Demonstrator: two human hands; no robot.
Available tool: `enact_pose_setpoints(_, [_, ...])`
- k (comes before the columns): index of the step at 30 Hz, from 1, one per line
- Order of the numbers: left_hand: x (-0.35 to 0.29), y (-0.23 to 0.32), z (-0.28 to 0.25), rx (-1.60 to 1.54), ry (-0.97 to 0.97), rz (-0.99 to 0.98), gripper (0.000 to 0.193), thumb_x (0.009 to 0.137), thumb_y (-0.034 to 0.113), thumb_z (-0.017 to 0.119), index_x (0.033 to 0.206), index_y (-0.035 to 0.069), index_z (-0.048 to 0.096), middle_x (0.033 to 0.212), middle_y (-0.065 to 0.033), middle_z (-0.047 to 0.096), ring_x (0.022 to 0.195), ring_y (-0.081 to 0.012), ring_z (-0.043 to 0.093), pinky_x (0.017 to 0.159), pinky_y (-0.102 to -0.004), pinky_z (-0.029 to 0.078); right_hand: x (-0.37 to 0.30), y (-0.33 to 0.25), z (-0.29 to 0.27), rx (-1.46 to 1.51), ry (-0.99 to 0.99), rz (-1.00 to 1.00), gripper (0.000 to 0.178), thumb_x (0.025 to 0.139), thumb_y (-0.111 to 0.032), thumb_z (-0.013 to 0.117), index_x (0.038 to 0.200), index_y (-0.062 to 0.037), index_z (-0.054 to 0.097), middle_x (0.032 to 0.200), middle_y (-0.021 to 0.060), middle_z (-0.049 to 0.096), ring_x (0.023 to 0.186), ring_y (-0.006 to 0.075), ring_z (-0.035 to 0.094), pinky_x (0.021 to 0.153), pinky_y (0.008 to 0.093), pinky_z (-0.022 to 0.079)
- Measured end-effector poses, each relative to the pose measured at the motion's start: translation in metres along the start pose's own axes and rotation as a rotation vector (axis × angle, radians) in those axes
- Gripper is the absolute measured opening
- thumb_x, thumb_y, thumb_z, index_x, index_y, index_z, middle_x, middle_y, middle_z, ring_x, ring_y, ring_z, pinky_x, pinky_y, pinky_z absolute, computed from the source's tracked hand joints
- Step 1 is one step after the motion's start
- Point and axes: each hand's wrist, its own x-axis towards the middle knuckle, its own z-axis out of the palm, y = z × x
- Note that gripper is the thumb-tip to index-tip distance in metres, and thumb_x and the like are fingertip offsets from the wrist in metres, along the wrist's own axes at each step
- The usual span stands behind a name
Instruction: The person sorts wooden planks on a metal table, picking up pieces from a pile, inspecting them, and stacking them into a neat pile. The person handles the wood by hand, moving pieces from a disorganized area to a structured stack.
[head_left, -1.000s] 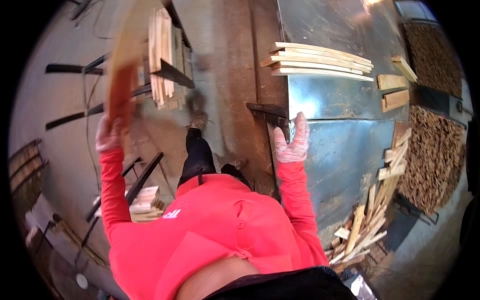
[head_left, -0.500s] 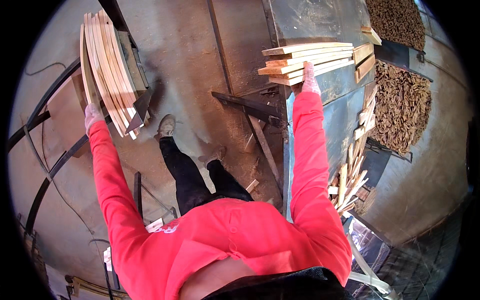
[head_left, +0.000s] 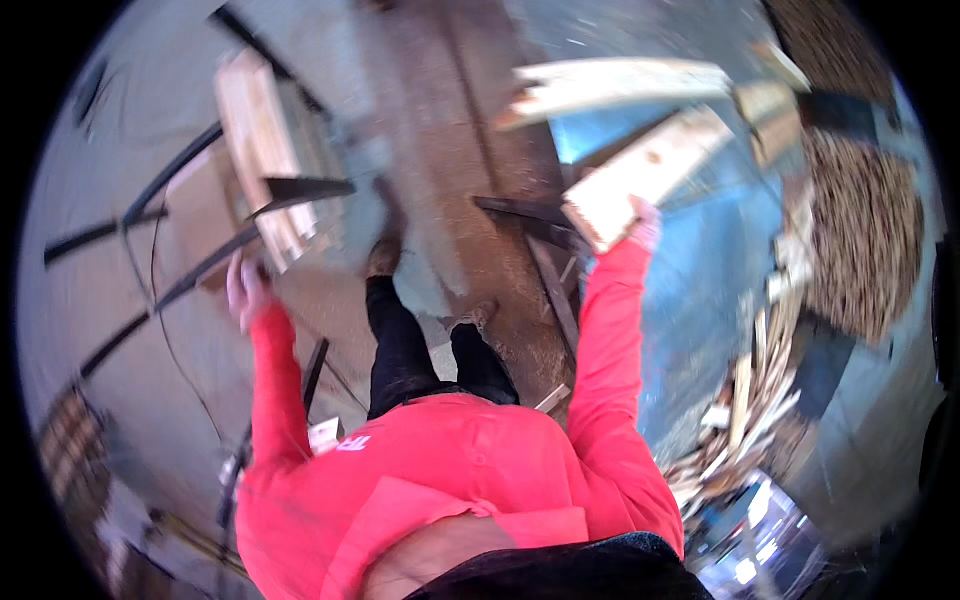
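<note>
My right hand (head_left: 645, 222) grips the near end of a short pale wooden board (head_left: 655, 165), held at a slant over the metal table. Just beyond it, a stack of similar boards (head_left: 625, 85) lies near the table's far left part, blurred by motion. My left hand (head_left: 248, 290) is open with its fingers apart and nothing in it. It hovers beside the near end of a bundle of long wooden slats (head_left: 258, 130), which stands on a dark metal rack (head_left: 305, 188). Motion blur hides whether any slats touch the hand.
The blue-grey metal table (head_left: 670, 330) runs along my right side, with wooden offcuts (head_left: 765, 375) heaped on its right edge. Farther right is a large pile of brown wood pieces (head_left: 865, 235). Dark curved metal bars (head_left: 205, 265) cross at left. A metal bracket (head_left: 530, 218) juts from the table.
My left hand has let go of the slat and drawn back toward me. My right hand has swung one board out at an angle from the stack. The whole view has turned and blurred.
</note>
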Motion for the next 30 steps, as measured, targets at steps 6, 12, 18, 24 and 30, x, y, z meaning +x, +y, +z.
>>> enact_pose_setpoints(6, [-0.236, 0.158, 0.152, 0.065, -1.125, 0.255, 0.063, 0.091, 0.021, 0.056, 0.146, 0.004, 0.031, 0.138, -0.0192, 0.049, 0.126, -0.0283, 0.049, 0.104, -0.0372, 0.039, -0.047, 0.011, -0.058, -0.419, -0.016, -0.17, 0.067, 0.07, -0.022, 0.071, 0.127, 0.0023, 0.047, 0.113, 0.0203, 0.061, 0.101, 0.0371, 0.062, 0.087, 0.0597, 0.05])
enact_pose_setpoints(12, [-0.322, 0.123, 0.314, 1.041, -1.442, 0.356, 0.121, 0.063, 0.053, 0.073, 0.152, 0.007, 0.005, 0.143, -0.0308, 0.034, 0.127, -0.0423, 0.044, 0.106, -0.04, 0.037, -0.036, 0.017, -0.161, -0.673, 0.055, -0.194, 0.061, 0.087, -0.037, 0.061, 0.136, -0.0048, 0.041, 0.119, 0.0186, 0.059, 0.099, 0.0267, 0.063, 0.082, 0.038, 0.054])
enact_pose_setpoints(18, [-0.299, 0.166, 0.231, 0.911, -1.498, 0.427, 0.1, 0.066, 0.021, 0.069, 0.15, 0.016, 0.016, 0.133, -0.0225, 0.045, 0.114, -0.0396, 0.055, 0.09, -0.0433, 0.05, -0.045, -0.028, -0.093, -0.627, 0.074, -0.278, 0.065, 0.088, -0.037, 0.063, 0.138, -0.003, 0.04, 0.11, 0.0157, 0.063, 0.091, 0.0245, 0.064, 0.077, 0.0367, 0.054])
enact_pose_setpoints(24, [-0.221, 0.148, -0.014, 0.45, -0.636, 0.808, 0.086, 0.063, 0.0, 0.059, 0.143, 0.001, 0.027, 0.138, -0.0212, 0.044, 0.125, -0.0311, 0.049, 0.101, -0.0387, 0.041, 0.028, -0.004, 0.02, -1.037, 0.395, -0.308, 0.076, 0.089, -0.053, 0.057, 0.136, 0.0046, 0.039, 0.111, 0.0202, 0.062, 0.093, 0.0293, 0.063, 0.08, 0.0397, 0.051])
enact_pose_setpoints(30, [-0.049, 0.107, -0.103, 0.212, 0.054, 0.186, 0.096, 0.07, 0.004, 0.061, 0.152, 0.012, 0.011, 0.132, -0.0142, 0.043, 0.109, -0.0226, 0.051, 0.085, -0.034, 0.049, 0.12, 0.04, 0.077, -1.408, 0.317, -0.672, 0.079, 0.09, -0.063, 0.047, 0.132, 0.0042, 0.046, 0.112, 0.0228, 0.061, 0.099, 0.0338, 0.058, 0.086, 0.0416, 0.045])
